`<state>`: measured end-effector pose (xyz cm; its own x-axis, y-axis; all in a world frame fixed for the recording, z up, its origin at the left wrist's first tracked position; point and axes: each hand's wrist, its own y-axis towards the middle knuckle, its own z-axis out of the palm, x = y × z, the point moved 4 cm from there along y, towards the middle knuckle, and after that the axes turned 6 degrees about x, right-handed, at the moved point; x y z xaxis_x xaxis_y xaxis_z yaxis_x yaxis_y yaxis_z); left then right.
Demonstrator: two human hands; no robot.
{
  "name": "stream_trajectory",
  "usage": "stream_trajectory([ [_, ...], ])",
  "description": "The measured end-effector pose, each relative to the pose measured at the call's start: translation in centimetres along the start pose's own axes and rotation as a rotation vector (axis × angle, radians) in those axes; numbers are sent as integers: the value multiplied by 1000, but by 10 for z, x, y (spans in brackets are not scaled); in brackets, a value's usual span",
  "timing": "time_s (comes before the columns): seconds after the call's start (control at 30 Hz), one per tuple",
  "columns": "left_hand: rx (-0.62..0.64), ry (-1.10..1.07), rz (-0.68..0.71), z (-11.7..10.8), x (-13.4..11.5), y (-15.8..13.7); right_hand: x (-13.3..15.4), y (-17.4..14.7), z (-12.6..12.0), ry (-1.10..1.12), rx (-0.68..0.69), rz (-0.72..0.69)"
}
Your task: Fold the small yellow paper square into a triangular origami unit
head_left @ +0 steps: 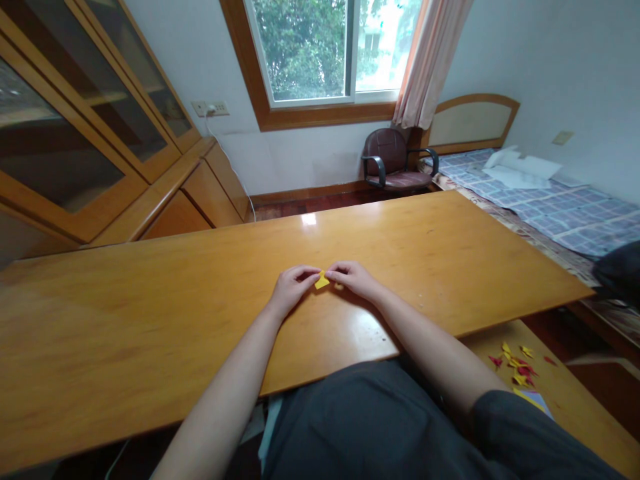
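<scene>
Between my two hands, just above or at the wooden table [190, 333], is a small folded piece of yellow paper [322, 281]. My left hand [293, 288] pinches its left side between thumb and fingers. On the opposite side, my right hand [353, 279] is closed on the paper's upper right edge, thumb and fingers together. The fingertips partly cover the paper, so its full folded shape is hard to make out.
On a lower wooden surface to my right lie several folded yellow and red paper pieces [520, 381] beside a stack of paper sheets [534, 402]. Beyond the table stand a brown armchair [387, 160], a bed [555, 207] and a glass-door cabinet [145, 160].
</scene>
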<state>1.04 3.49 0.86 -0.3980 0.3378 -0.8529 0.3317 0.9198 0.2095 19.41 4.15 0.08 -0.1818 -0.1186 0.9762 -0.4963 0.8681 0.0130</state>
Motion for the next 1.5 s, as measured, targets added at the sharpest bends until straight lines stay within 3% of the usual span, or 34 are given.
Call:
stream_trajectory([
  [0.83,65,-9,-11,1,1,1,4,-1,1,-28,36,-26],
  [1.07,89,-3,-27,3,5,1,2,1,0,-37,16,-52],
  [1.33,86,-170,-89,7,11,0,-3,1,2,21,-10,-25],
  [1.5,110,-108,-97,7,11,1,-3,1,-2,99,-68,-2],
])
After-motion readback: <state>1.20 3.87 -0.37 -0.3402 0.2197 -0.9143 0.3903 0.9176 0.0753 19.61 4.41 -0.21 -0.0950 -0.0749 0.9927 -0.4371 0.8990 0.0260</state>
